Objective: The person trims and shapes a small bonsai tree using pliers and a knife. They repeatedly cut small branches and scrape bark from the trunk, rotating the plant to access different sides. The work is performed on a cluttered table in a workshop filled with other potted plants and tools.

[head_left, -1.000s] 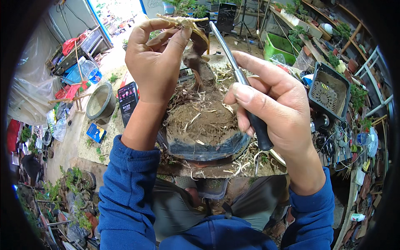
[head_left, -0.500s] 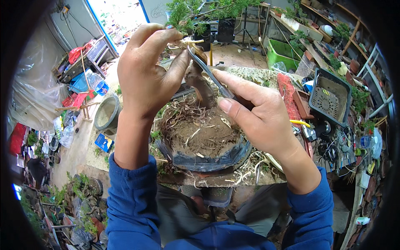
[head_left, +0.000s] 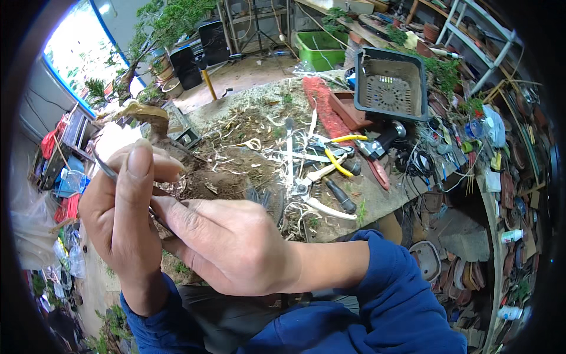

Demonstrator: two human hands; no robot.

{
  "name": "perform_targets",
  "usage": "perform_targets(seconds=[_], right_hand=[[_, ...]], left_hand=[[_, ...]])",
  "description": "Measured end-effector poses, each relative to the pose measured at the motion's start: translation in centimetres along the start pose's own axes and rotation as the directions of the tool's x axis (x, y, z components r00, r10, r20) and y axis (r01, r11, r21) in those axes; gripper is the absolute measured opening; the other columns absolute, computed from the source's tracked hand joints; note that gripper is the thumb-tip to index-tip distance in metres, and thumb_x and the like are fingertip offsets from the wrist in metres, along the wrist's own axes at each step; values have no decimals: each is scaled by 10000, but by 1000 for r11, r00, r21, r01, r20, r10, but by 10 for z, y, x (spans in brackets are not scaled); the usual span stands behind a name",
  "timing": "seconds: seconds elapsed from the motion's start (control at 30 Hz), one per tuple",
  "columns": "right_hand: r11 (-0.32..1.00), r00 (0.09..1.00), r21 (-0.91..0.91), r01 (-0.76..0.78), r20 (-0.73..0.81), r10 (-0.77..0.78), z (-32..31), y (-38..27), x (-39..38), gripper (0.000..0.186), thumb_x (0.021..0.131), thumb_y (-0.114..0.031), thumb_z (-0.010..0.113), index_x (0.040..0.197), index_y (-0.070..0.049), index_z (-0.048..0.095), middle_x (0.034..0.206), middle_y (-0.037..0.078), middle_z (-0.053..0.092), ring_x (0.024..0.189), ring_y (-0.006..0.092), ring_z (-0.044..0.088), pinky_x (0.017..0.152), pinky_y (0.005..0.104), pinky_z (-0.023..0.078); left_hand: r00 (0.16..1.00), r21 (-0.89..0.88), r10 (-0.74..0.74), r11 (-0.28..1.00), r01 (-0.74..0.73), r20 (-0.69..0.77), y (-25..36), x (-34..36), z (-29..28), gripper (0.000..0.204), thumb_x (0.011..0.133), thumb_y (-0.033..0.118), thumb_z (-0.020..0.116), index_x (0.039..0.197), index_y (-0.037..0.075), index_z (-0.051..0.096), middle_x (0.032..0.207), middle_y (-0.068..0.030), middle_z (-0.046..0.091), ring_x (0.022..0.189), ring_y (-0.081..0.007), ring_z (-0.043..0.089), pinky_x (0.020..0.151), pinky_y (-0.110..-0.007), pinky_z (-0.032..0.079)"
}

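My right hand (head_left: 236,248) is closed on the handle of a slim metal hand tool (head_left: 106,168) with a curved tip. That tool runs left, under the thumb of my left hand (head_left: 127,206), whose fingers curl round it; whether they also hold a bit of root or wood is hidden. Just beyond my hands a bent bare trunk (head_left: 156,116) of a small juniper leans left, its green foliage (head_left: 171,20) further back. Behind my right hand lies brown soil (head_left: 221,180) with pale roots. My hands hide most of the pot.
Yellow-handled pliers (head_left: 339,165), white-handled pruning shears (head_left: 324,206) and root scraps lie on the bench right of the soil. Beyond them stand a black plastic basket (head_left: 389,109), a red mesh strip (head_left: 321,106) and a brown tray (head_left: 348,112). A green bin (head_left: 321,56) is behind.
Both hands have come lower and left in the view, closer together. The view has turned right, showing more bench tools. The right hand still grips the metal tool.
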State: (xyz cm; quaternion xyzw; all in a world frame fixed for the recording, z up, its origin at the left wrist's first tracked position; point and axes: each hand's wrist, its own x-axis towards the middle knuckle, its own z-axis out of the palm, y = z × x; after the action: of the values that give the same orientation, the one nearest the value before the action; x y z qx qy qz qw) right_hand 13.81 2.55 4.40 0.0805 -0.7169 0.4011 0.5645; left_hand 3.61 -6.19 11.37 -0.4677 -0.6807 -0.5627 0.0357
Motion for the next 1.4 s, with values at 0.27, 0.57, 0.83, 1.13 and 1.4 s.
perform_targets(seconds=[0.27, 0.57, 0.83, 1.13, 1.4], right_hand=[[664, 833, -727, -175, 250, 493, -139, 80, -28, 562, 811, -210, 820, 1296, 27, 667, 1303, 243, 680, 1221, 391, 638, 1094, 461, 476], [309, 390, -924, 226, 376, 840, -190, 106, -16, 678, 665, -153, 740, 1325, -56, 619, 1243, 180, 630, 1234, 391, 557, 1056, 507, 451], [596, 597, -735, 323, 647, 475, -146, 40, 95, 693, 799, 72, 622, 1468, -105, 598, 1184, 223, 656, 1124, 412, 634, 1031, 443, 502], [103, 508, -541, 835, 828, 237, -26, -51, 168, 463, 871, -77, 710, 1333, -111, 690, 958, 133, 684, 891, 280, 662, 807, 418, 539], [15, 500, -555, 832, 761, 414, -4, -64, 169, 226, 834, -86, 654, 1044, -44, 724, 878, 159, 684, 913, 329, 665, 833, 437, 523]], left_hand=[[943, -678, -327, 708, 199, -65, -53, 35, -59, 352, 1107, 341, 532, 884, 73, 584, 619, 29, 353, 484, -94, 386, 412, -255, 295], [876, -867, -481, 443, 229, -14, -83, 49, -29, 180, 1061, 260, 638, 1078, 84, 600, 608, 81, 359, 444, -47, 342, 370, -222, 254], [964, -917, -263, 393, 69, -40, -95, 57, -4, 377, 1112, 308, 507, 1217, -37, 616, 703, -44, 552, 504, -131, 470, 423, -260, 329], [985, -938, -166, 346, 21, -39, -96, 64, 12, 238, 1086, 211, 543, 1081, -14, 621, 699, -73, 628, 448, -149, 508, 428, -272, 415], [985, -937, -169, 350, 21, -41, -85, 64, 23, 256, 1098, 237, 569, 989, 13, 628, 707, -51, 631, 445, -107, 496, 416, -264, 381]])
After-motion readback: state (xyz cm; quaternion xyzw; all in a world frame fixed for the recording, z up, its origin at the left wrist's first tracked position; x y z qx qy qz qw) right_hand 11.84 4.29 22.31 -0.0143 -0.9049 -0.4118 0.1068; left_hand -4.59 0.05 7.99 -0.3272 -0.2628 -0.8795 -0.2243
